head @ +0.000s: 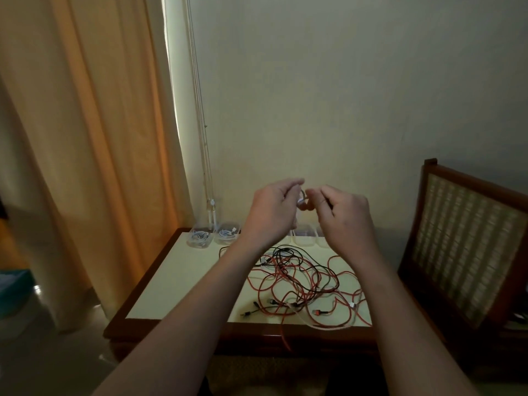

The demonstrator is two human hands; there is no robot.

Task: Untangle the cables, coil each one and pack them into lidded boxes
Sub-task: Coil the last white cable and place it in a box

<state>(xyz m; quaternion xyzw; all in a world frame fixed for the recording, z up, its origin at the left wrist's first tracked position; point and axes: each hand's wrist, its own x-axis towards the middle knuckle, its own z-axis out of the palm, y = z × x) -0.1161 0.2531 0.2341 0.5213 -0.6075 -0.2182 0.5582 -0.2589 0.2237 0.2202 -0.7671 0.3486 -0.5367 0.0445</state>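
Head view: a white cable (302, 200), judged light and limp, is pinched between the left hand (271, 212) and right hand (344, 214), raised above the table (183, 281); its loops are best gripped together.

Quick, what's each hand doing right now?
Left hand: pinching the white cable.
Right hand: pinching the same cable, it seems.

White cable (302, 200) looped aloft; red, black cables (297, 278) tangled.
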